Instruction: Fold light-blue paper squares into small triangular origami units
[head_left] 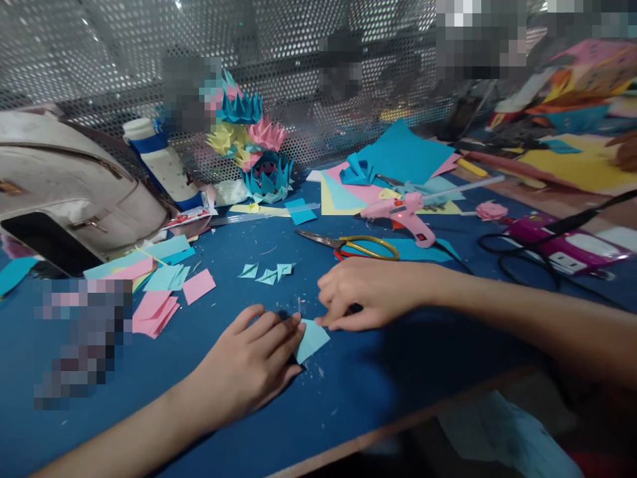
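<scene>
While one light-blue paper (312, 341) lies on the near side of the scissors (336, 243), left hand (259, 348): bent fingers against its left edge; right hand (367, 293): curled fingers at its upper corner; whether either pinches, cannot tell. Pink glue gun (398, 211): just beyond the scissors.

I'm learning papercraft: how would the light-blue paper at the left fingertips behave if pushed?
The light-blue paper looks thin, so probably light. Being flat, it would likely slide, not roll. Its pointed corners might bend.

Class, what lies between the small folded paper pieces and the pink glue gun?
The scissors lie between the folded pieces and the glue gun in the head view.
</scene>
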{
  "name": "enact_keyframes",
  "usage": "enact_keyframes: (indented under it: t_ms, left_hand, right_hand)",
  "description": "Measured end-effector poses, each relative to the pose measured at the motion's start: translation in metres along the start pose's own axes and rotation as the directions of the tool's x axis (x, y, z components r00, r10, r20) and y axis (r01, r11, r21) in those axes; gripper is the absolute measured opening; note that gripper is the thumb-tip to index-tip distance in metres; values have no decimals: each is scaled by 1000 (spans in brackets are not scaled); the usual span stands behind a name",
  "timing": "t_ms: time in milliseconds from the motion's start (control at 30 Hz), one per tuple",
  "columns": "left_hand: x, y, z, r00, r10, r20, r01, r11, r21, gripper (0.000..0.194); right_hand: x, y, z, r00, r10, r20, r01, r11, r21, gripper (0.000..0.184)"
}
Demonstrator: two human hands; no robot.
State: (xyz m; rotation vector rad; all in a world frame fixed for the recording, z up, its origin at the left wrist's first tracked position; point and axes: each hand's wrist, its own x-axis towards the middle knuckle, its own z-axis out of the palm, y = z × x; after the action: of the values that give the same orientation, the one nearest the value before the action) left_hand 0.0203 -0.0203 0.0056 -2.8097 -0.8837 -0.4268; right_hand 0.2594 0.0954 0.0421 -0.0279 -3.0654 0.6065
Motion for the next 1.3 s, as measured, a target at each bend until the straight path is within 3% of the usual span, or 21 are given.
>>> enact_keyframes:
  t_ms: [200,333,500,567,733,833,933,1100,1300]
  left_hand:
    - [2,5,-5,1000,11,7,-11,1000,-8,40]
    - [5,-7,-9,981,-176,86,196,912,-361,27]
    - [25,-24,-1,945,-269,188,326,824,-463,16]
    - [33,-31,4,924,-279,263,376,795,-477,11]
    - [41,-46,12,860,-225,457,442,776,-450,25]
    - [40,-52,10,833,-189,520,452,774,-442,27]
    - [39,-51,7,831,-184,525,457,764,-456,26]
    - [37,-44,4,857,-260,444,477,727,-494,24]
    - [35,-33,2,853,-334,402,510,699,-501,14]
  right_hand:
    - [2,6,9,993,59,-107,-53,997,52,34]
    - [6,7,22,979,67,-192,-62,998,32,31]
    - [8,8,34,964,107,-242,-100,994,44,13]
    - [8,8,36,958,122,-260,-113,992,50,11]
    - [7,7,38,942,164,-292,-151,986,66,16]
    - [7,7,39,939,163,-302,-149,987,67,19]
    - [8,8,41,934,154,-323,-135,987,82,22]
    - [9,11,43,940,126,-318,-75,983,168,14]
    - [11,12,42,949,82,-303,-29,984,177,11]
